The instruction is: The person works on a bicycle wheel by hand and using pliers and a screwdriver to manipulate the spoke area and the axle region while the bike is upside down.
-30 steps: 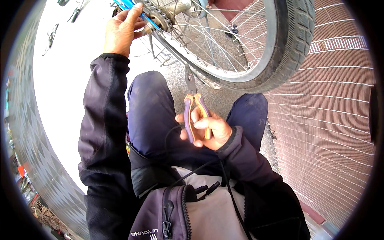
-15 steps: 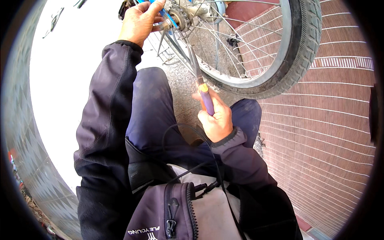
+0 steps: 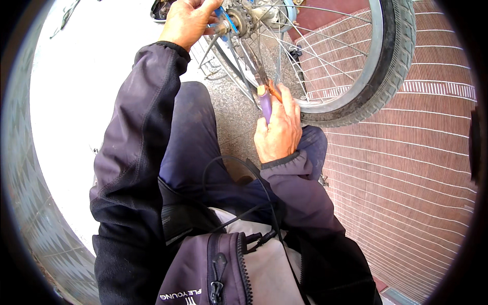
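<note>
At the top, my left hand (image 3: 187,24) is closed on a narrow blue piece (image 3: 220,12) beside the axle of a bicycle wheel (image 3: 377,56). Its fingertips are cut off by the picture's edge, and what kind of piece it is I cannot make out. My right hand (image 3: 279,129) grips long-nosed pliers (image 3: 261,76) with purple and orange handles. The plier jaws point up toward the toothed sprocket (image 3: 243,21) at the hub, among the spokes. Whether the tips touch anything is too small to tell.
A ribbed brown mat (image 3: 396,168) with white lines spreads along the right. My knees (image 3: 190,117) stand below the wheel. A black cable (image 3: 269,193) hangs across my lap. Near the top left lie a dark container (image 3: 161,9) and a small dark object (image 3: 65,18).
My right hand and the pliers have moved up toward the hub, and the orange handle now shows apart from the purple one. My left hand and the wheel have shifted slightly right in view.
</note>
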Action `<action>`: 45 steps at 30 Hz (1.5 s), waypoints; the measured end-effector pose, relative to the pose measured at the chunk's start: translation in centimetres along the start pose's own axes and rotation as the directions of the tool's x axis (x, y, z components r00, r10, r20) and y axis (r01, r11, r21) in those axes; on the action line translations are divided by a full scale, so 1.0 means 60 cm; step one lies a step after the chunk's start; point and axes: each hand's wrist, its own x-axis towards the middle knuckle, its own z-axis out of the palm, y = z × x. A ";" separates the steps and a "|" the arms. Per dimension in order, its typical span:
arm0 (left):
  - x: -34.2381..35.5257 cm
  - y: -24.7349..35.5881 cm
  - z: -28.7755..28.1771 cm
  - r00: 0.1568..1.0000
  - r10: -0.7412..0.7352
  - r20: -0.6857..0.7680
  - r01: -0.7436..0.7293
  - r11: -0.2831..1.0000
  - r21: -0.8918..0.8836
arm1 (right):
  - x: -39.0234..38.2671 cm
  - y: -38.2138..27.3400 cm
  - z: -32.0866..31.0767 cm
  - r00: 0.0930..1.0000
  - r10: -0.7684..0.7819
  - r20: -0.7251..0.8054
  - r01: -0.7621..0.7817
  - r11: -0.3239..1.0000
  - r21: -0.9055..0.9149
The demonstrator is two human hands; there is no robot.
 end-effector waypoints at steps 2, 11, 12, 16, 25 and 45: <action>-0.002 0.003 0.000 1.000 0.005 -0.006 -0.004 1.000 0.011 | 0.003 -0.003 -0.003 1.000 -0.008 0.019 0.009 1.000 -0.022; -0.005 0.007 -0.001 1.000 0.013 -0.005 -0.013 0.999 0.047 | 0.010 -0.008 0.001 0.999 -0.023 -0.024 0.021 0.997 -0.076; -0.004 0.006 -0.001 1.000 0.014 -0.004 -0.014 0.999 0.044 | 0.010 -0.008 0.002 0.999 -0.026 -0.030 0.024 0.997 -0.075; -0.001 0.003 -0.003 1.000 0.019 0.000 -0.019 0.999 0.038 | 0.014 -0.012 0.000 0.999 -0.021 -0.028 0.019 0.997 -0.076; 0.000 0.001 0.000 1.000 0.021 0.015 -0.021 1.000 0.013 | 0.018 -0.009 0.004 0.999 -0.030 -0.042 0.026 0.995 -0.101; -0.004 0.004 0.000 1.000 0.024 -0.010 -0.024 0.999 0.039 | 0.020 -0.010 0.012 1.000 -0.008 -0.016 0.007 0.996 -0.090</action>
